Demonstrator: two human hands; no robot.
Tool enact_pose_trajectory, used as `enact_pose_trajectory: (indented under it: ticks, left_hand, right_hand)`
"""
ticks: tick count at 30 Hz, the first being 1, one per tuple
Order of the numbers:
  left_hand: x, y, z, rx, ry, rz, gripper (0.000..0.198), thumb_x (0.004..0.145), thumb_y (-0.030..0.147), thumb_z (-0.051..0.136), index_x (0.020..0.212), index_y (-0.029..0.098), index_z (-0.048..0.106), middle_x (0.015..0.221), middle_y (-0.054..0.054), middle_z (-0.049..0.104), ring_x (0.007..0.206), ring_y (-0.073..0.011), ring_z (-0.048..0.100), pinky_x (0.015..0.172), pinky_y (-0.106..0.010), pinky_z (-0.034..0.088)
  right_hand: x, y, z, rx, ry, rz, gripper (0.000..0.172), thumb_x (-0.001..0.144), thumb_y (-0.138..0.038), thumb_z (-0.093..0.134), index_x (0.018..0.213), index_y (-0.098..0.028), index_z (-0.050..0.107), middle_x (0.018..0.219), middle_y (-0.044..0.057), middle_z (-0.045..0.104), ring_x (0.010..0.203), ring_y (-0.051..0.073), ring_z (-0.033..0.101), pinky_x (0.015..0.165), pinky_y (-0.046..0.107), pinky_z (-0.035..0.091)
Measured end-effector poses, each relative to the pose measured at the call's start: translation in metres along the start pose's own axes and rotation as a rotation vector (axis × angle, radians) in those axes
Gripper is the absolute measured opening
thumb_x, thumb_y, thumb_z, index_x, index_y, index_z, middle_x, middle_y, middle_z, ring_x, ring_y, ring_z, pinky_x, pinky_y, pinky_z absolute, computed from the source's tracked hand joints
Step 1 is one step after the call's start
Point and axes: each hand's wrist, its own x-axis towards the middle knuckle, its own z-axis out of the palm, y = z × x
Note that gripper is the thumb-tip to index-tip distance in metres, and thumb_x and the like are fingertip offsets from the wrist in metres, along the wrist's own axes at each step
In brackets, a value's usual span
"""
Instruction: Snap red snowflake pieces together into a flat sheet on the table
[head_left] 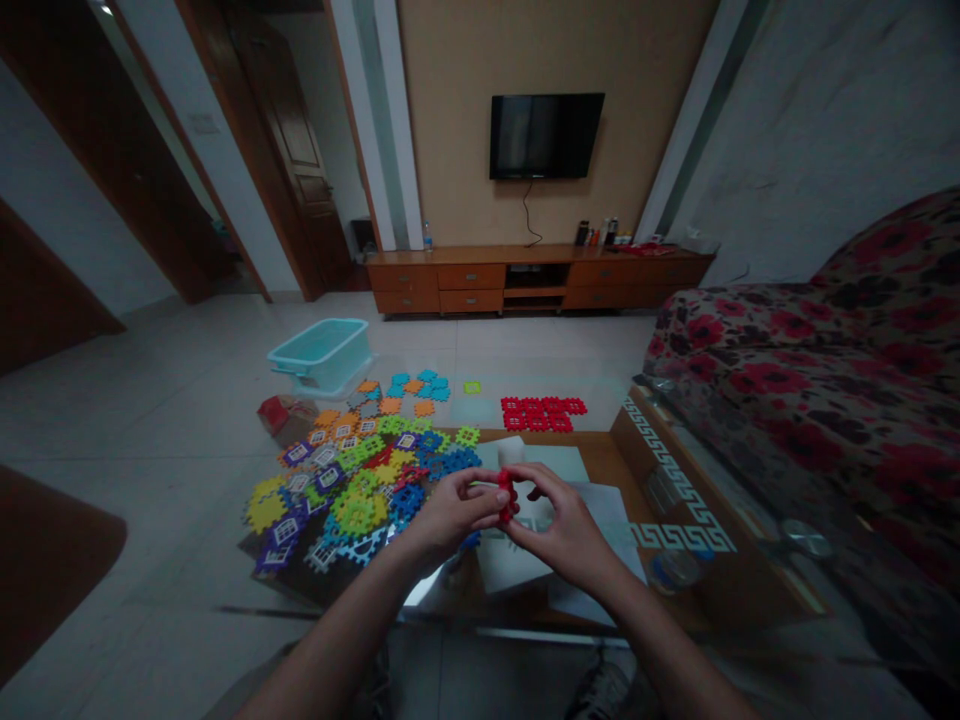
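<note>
My left hand (466, 505) and my right hand (556, 518) meet in front of me above the glass table. Between their fingertips is a red toothed plastic building piece (508, 495), seen nearly edge-on; both hands pinch it, left from one side and right from the other. Whether it is one piece or several joined cannot be told. To the left of my hands spreads a pile of toothed building pieces (360, 500) in green, yellow, blue, purple, orange and white. Beyond my hands, red building pieces (541, 413) lie in a flat block of rows.
A turquoise plastic tub (321, 355) stands past the table's far left. Blue and orange pieces (420, 386) and one lime frame piece (472, 387) lie at the far side. White sheets (592, 510) show beneath my hands. A flowered sofa (787, 330) borders the right.
</note>
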Motion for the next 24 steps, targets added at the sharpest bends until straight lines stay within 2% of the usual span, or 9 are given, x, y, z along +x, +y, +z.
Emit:
enact_pose_trajectory:
  ticks: [6,11,18,24]
  left_hand:
    - [-0.0015,0.0006,-0.0001,-0.009,-0.005,-0.037,0.05,0.063,0.034,0.091,0.101,0.012,0.068,0.096,-0.014,0.073,0.088,-0.0226,0.07,0.084,-0.036,0.052]
    - [-0.001,-0.0011,-0.0025,-0.016,-0.08,-0.045,0.043,0.068,0.033,0.088,0.099,0.01,0.071,0.097,-0.014,0.072,0.091,-0.0215,0.069,0.085,-0.033,0.05]
    - [-0.002,0.0017,0.0005,-0.028,-0.115,-0.101,0.042,0.071,0.041,0.085,0.096,0.01,0.073,0.09,-0.013,0.073,0.08,-0.0177,0.068,0.08,-0.03,0.048]
    - [-0.003,0.0018,0.0001,-0.04,-0.138,-0.09,0.039,0.069,0.04,0.086,0.089,0.01,0.073,0.088,-0.011,0.072,0.081,-0.0177,0.066,0.081,-0.03,0.046]
  right_hand:
    - [-0.0006,0.0023,0.0006,-0.031,0.006,-0.032,0.047,0.072,-0.016,0.07,0.118,-0.026,0.063,0.115,0.007,0.067,0.105,0.024,0.063,0.088,0.039,0.051]
    - [-0.0019,0.0011,0.0008,-0.048,0.015,-0.044,0.05,0.069,-0.014,0.07,0.117,-0.026,0.063,0.114,0.007,0.067,0.105,0.024,0.063,0.088,0.039,0.052]
    - [-0.0024,-0.0014,0.0005,-0.08,0.034,-0.057,0.051,0.067,-0.013,0.067,0.116,-0.026,0.063,0.113,0.007,0.067,0.104,0.025,0.063,0.087,0.039,0.053]
    - [-0.0034,-0.0006,0.0011,-0.075,0.029,-0.077,0.052,0.068,-0.013,0.068,0.118,-0.027,0.062,0.114,0.007,0.067,0.106,0.025,0.062,0.088,0.04,0.053]
